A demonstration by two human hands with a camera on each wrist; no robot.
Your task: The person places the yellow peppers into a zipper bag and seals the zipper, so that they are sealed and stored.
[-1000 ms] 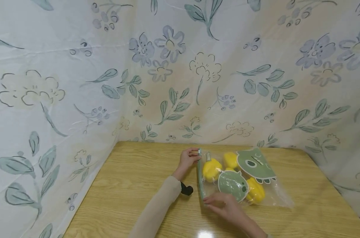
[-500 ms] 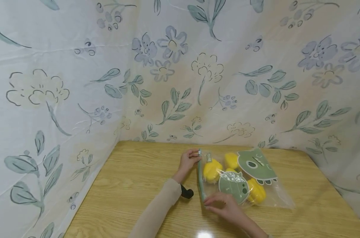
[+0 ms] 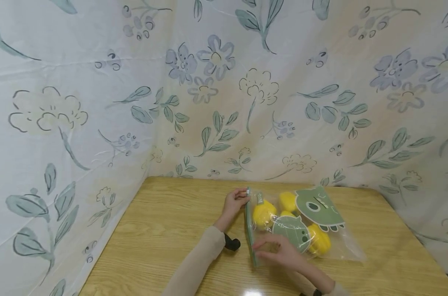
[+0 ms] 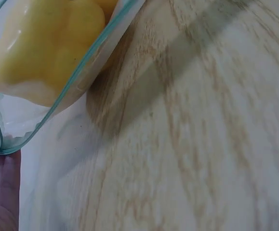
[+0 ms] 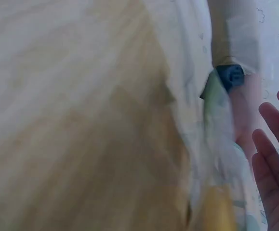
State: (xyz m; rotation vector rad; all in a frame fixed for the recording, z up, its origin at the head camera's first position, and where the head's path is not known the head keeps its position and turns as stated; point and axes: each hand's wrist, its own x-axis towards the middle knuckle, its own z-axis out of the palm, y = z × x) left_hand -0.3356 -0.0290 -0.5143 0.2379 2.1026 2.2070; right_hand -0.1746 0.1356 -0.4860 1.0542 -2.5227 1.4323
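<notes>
A clear zip bag (image 3: 342, 242) with green dinosaur prints lies on the table, its teal zip edge facing left. Inside are several yellow bell peppers (image 3: 319, 239), one of them a large bell pepper (image 4: 47, 48) in the left wrist view. My left hand (image 3: 234, 203) pinches the far corner of the zip edge between thumb and fingers. From that corner the two teal strips spread apart, so the mouth gapes. My right hand (image 3: 279, 251) hovers over the near end of the zip edge. In the right wrist view its fingers (image 5: 272, 163) are loosely extended, holding nothing.
The wooden table (image 3: 164, 218) runs back to a floral cloth (image 3: 209, 135) hanging behind and at the left side. A black wrist camera (image 3: 233, 243) sits at the left wrist, close to the bag's mouth.
My right hand has let go of the near corner of the zip edge and moved slightly to the right. That corner now shows below it. The left hand keeps its pinch.
</notes>
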